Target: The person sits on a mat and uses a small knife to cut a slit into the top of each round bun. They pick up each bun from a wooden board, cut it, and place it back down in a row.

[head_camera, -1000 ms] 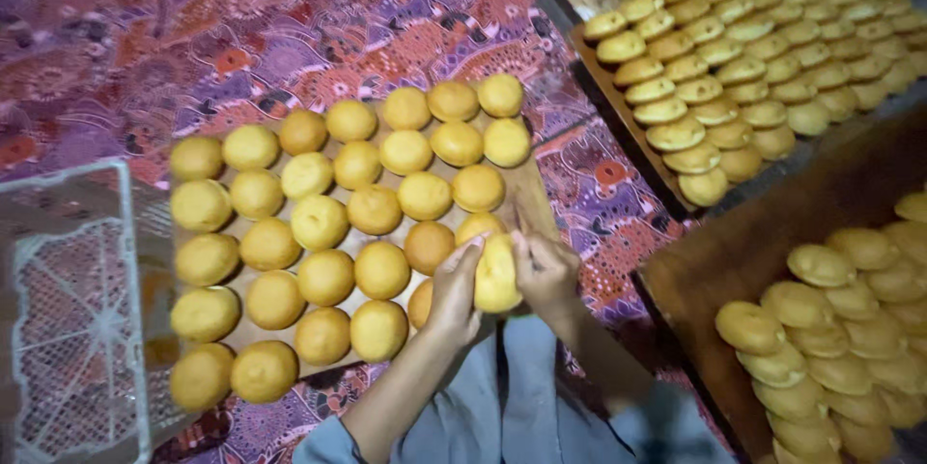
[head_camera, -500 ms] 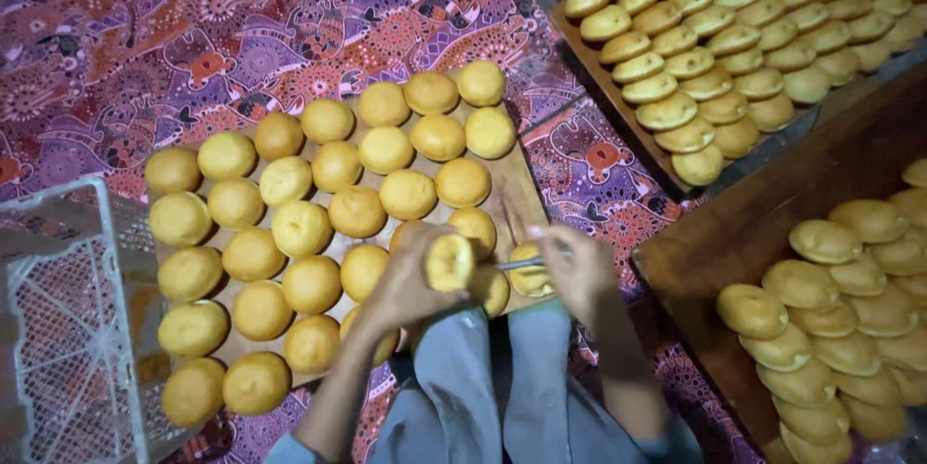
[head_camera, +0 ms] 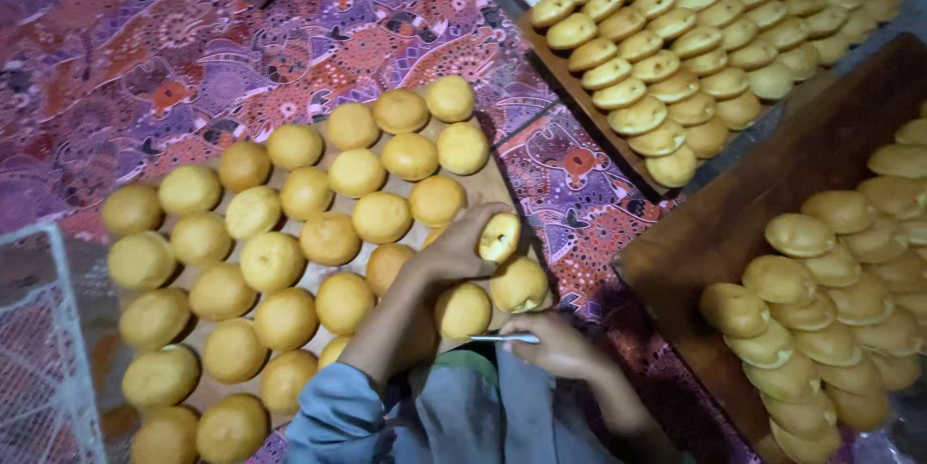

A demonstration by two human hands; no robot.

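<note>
My left hand (head_camera: 454, 250) grips a round yellow bun (head_camera: 500, 236) at the right end of a wooden board (head_camera: 488, 189). The board is covered with rows of several yellow buns (head_camera: 290, 252). My right hand (head_camera: 560, 346) sits lower, close to my lap, and holds a thin white stick-like tool (head_camera: 504, 338) that points left. Two more buns (head_camera: 492, 295) lie just below the held one, between my hands. Blue-grey sleeves cover my forearms.
A wooden tray (head_camera: 579, 107) of flatter pale buns stands at the upper right. A second wooden tray (head_camera: 734, 223) with stacked buns is at the right. A white mesh rack (head_camera: 39, 348) is at the lower left. A patterned purple-red cloth (head_camera: 145, 49) covers the surface.
My left hand has carried the bun up and to the right onto the board's edge. My right hand has let go of the bun, dropped toward my lap, and now shows the thin tool.
</note>
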